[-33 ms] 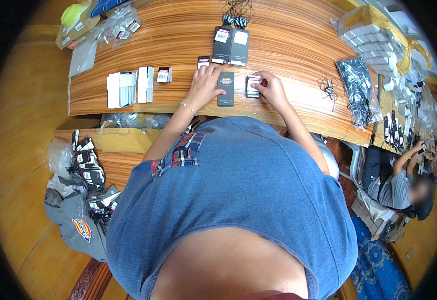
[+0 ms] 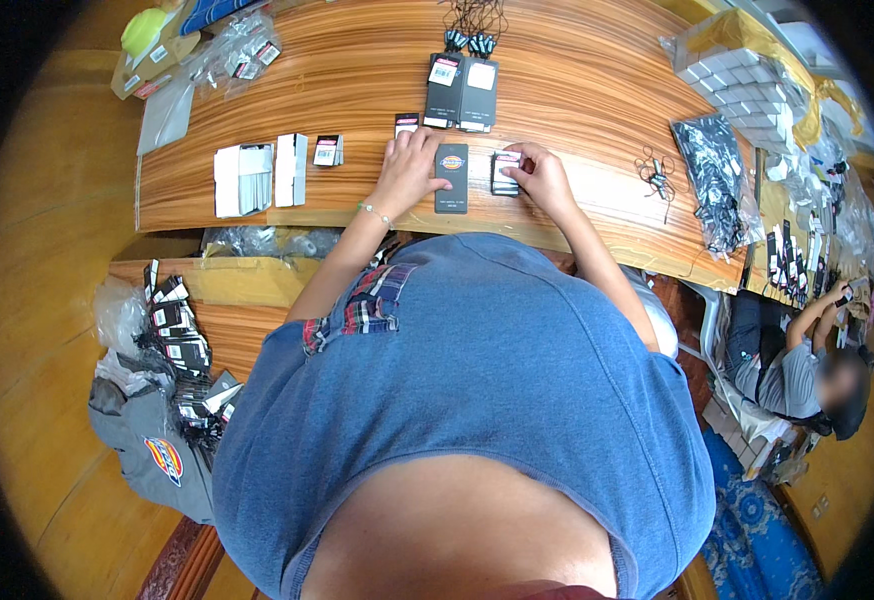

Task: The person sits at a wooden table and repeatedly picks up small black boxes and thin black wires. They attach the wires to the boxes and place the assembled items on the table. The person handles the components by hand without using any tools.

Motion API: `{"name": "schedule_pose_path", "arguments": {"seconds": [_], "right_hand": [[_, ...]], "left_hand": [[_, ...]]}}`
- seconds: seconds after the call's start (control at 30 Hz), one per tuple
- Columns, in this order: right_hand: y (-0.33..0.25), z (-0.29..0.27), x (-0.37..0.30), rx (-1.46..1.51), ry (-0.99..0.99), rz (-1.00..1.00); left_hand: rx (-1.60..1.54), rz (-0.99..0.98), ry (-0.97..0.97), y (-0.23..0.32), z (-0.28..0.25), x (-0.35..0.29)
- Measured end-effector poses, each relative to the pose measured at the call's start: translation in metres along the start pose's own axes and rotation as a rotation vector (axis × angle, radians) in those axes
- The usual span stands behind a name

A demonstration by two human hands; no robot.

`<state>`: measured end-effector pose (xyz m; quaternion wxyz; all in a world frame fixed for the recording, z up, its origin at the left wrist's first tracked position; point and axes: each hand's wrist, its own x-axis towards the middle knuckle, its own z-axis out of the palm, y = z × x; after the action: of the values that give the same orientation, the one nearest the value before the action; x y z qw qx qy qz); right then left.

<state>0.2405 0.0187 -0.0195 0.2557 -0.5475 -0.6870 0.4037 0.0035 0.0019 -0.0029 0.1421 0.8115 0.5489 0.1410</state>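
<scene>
A dark grey rectangular hang tag with a coloured logo lies upright in front of me. Beside its left edge, my left hand rests with fingers stretched out; its thumb reaches the tag's edge. Just past those fingertips is a small black-and-white tag. To the right, my right hand has its thumb and finger closed on the side of a small stack of black-and-white tags. Farther back lie two piles of dark hang tags with black strings bunched at their tops.
At left stand a white box of cards, a narrow white box and a small tag stack. Loose black strings and a bagged dark bundle lie right, below stacked white boxes. Another person sits far right.
</scene>
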Motion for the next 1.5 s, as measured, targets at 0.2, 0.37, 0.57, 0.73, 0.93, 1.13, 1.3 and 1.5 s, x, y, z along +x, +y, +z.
{"name": "schedule_pose_path", "arguments": {"seconds": [0.2,0.37,0.57,0.73,0.93,1.13,1.3,1.5], "right_hand": [[0.014,0.007,0.001,0.214,-0.003,0.1],[-0.018,-0.001,-0.004,0.451,-0.084,0.152],[-0.036,0.007,-0.007,0.637,-0.063,0.064],[-0.041,0.006,-0.009,0.462,0.048,-0.116],[0.045,-0.07,-0.024,0.196,0.524,0.126],[0.11,-0.142,-0.078,-0.464,0.655,0.24],[0.108,-0.154,-0.073,-0.595,0.666,0.206],[0.126,-0.164,-0.058,-0.779,0.596,0.18]], "left_hand": [[-0.094,-0.007,-0.016,0.0,-0.005,0.008],[-0.961,-0.287,-0.167,-0.003,-0.003,0.004],[-1.178,-0.389,-0.151,0.028,-0.03,0.011],[-1.183,-0.311,-0.015,0.045,-0.016,0.015],[-1.158,-0.308,0.003,0.049,-0.014,0.022],[-1.176,-0.326,-0.002,0.048,-0.01,0.031],[-1.188,-0.332,-0.038,0.052,-0.009,0.036],[-1.213,-0.327,-0.058,0.058,-0.01,0.036]]}}
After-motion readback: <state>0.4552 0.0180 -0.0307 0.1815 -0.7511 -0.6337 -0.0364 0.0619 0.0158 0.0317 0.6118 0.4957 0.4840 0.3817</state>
